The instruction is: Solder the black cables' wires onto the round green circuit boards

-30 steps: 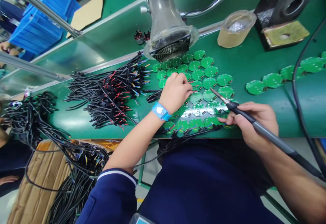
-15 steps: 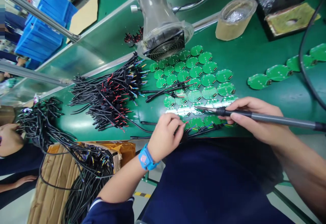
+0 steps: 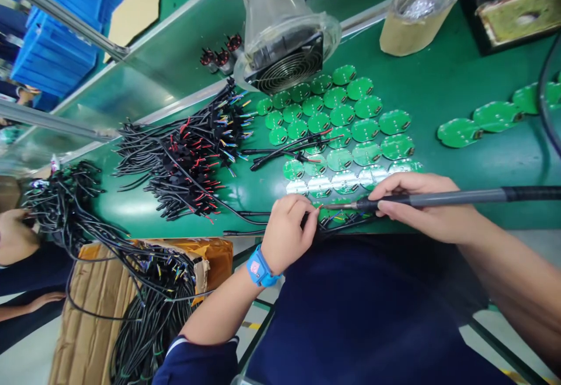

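Observation:
My right hand (image 3: 423,205) is closed around a soldering iron (image 3: 458,198), which points left. Its tip is at or very near a red wire end (image 3: 320,206) that sticks out from my left fingertips. My left hand (image 3: 290,228), with a blue wristband (image 3: 259,267), is closed in a pinch on that wire; a black cable (image 3: 252,214) runs toward this hand from the left. Beneath and beyond both hands lie rows of round green circuit boards (image 3: 345,181). Cables with coloured wire ends (image 3: 339,218) rest over the nearest row, partly hidden by the iron and fingers.
A fume extractor fan (image 3: 287,61) hangs over the far boards. Piles of black cables (image 3: 184,163) lie left. At right are a paper-wrapped cup (image 3: 401,34), a sponge (image 3: 521,14) and more boards (image 3: 459,132). A cardboard box (image 3: 94,315) stands below; another person's hand (image 3: 17,238) is far left.
My right hand has brought the soldering iron left and down, so its tip is now by the red wire end. My left hand keeps its pinch. The view has shifted slightly.

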`<state>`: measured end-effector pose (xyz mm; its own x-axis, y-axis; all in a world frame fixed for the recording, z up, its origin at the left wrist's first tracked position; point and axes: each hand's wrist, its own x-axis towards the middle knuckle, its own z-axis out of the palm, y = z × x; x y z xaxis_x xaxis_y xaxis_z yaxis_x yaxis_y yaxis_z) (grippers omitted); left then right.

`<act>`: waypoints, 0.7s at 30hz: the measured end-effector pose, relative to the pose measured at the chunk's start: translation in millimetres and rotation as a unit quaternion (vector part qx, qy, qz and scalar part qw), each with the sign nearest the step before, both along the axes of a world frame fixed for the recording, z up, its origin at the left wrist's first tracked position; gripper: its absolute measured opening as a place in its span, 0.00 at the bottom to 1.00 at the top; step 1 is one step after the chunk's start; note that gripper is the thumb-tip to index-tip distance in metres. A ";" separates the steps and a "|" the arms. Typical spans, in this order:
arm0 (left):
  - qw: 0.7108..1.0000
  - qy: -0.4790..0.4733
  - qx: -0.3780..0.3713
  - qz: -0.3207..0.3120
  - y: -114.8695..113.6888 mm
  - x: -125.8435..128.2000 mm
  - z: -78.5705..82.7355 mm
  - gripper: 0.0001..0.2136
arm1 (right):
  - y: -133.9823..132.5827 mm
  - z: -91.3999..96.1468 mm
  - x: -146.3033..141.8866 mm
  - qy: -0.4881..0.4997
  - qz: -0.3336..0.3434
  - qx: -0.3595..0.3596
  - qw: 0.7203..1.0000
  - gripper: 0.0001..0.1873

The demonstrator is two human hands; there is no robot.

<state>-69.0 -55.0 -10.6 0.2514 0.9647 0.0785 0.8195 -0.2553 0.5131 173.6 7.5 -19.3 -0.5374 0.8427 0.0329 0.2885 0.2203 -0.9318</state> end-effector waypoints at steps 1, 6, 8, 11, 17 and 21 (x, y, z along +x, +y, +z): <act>1.000 0.000 0.001 0.001 -0.2 0.1 -0.8 0.03 | 0.3 -0.4 0.3 -0.001 -0.001 0.004 1.000 0.07; 1.000 0.000 0.011 0.007 0.6 0.2 -3.3 0.02 | 1.3 -2.2 0.8 -0.013 -0.005 0.038 0.999 0.05; 1.000 0.002 0.014 0.009 1.1 0.4 -3.5 0.02 | 1.1 -2.7 0.3 -0.015 -0.005 0.047 0.999 0.05; 1.000 0.008 0.014 0.011 1.3 0.9 -3.4 0.02 | 1.0 -2.9 -0.3 -0.010 -0.013 0.045 0.999 0.05; 1.000 0.005 0.008 0.006 1.4 1.9 -3.4 0.03 | 2.2 -2.2 0.9 -0.006 -0.013 0.032 0.999 0.07; 1.000 0.003 0.003 0.005 1.6 1.6 -3.5 0.03 | 1.3 -7.8 4.0 0.052 -0.038 -0.049 0.997 0.06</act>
